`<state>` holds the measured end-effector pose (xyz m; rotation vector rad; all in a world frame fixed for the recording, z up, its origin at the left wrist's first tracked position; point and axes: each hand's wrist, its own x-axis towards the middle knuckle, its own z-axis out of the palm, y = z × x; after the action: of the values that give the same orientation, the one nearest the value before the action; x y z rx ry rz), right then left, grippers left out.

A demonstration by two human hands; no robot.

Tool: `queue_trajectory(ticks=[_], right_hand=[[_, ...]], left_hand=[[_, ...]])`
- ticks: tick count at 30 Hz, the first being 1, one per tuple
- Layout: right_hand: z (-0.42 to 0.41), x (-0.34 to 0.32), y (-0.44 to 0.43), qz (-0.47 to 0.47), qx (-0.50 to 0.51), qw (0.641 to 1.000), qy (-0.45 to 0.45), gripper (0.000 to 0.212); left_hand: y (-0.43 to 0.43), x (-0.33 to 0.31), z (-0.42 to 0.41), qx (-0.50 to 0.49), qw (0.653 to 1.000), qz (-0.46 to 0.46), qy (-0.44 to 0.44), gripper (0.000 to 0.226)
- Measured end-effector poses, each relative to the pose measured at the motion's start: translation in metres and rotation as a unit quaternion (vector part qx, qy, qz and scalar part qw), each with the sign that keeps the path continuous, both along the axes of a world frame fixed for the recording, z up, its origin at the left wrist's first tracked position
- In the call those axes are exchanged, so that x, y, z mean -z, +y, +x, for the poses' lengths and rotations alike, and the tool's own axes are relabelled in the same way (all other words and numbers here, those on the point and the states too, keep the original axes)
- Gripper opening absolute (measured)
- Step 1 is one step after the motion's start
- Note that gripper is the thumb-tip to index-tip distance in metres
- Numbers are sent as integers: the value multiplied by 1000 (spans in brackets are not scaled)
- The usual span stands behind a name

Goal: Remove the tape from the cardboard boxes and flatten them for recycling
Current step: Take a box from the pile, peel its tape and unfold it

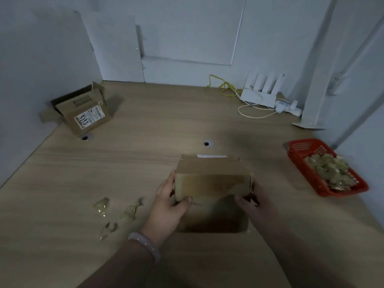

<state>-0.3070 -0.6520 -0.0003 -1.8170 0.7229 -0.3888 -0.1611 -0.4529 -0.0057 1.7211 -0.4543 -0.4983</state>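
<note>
A: Entry. Where is the work piece?

B: The small cardboard box (212,179) sits at centre of the wooden table (145,132), just in front of the person and between both hands. I cannot tell whether its base touches the table; the lower part is in deep shadow.

A: Grip, left side?

B: The left hand (168,202) grips the box's left end: thumb curled onto the near face, fingers wrapped round the side. A pale bracelet (145,244) is on that wrist.

A: Right side?

B: The right hand (251,200) holds the right end the same way, thumb on the near lower corner and fingers behind the edge. It is dim there, so finger detail is poor.

A: Tape?

B: Clear tape scraps (101,204) lie loose on the table left of the left hand. Crumpled tape wads (326,169) fill the red basket (299,150) at the right edge, well apart from the box.

A: Other stock?

B: A second cardboard box (85,109), flaps open and label facing us, stands at the far left by the wall. A white router (259,96) and yellow cable (220,86) are at the far right.
</note>
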Motion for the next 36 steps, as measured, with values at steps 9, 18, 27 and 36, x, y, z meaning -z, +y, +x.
queue_trajectory(ticks=[9, 18, 27, 36], right_hand=[[-33, 20, 6, 18, -17, 998, 59, 47], [-23, 39, 2, -39, -67, 968, 238, 50], [-7, 63, 6, -189, -14, 958, 214, 79], [1, 82, 30, -466, -134, 848, 215, 82]], left_hand=[[7, 28, -48, -63, 998, 3, 22, 48], [18, 38, -41, 4, 990, 134, 46, 52], [7, 60, -31, 68, 975, 212, 8, 71], [8, 80, -26, 64, 967, 219, -118, 73]])
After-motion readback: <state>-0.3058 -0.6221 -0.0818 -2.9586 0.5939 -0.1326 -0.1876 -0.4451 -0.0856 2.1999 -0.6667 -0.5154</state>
